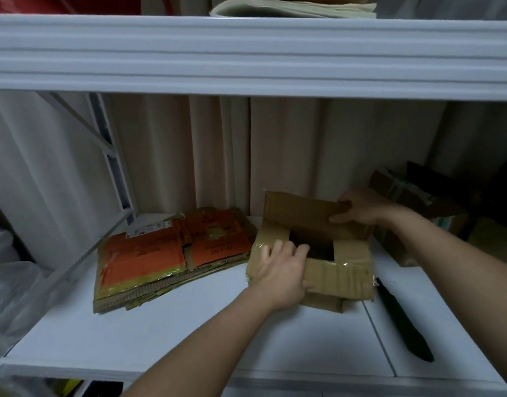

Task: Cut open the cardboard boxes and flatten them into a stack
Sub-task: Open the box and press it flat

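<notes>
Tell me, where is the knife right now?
The dark knife lies on the white shelf at lower right in the head view, just right of the open cardboard box; neither hand touches it.

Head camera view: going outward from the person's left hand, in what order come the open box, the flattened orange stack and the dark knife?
1. Open cardboard box, gripped by the left hand.
2. Flattened orange stack, just left.
3. Dark knife, beyond the box, right.

Person, two forearms and hands in view. Left hand (278,275): bare, no glove, ring or watch visible. Right hand (361,209): bare likewise. Both forearms uncovered to the frame edge at 5 and 6 o'clock; no sleeve shows.
</notes>
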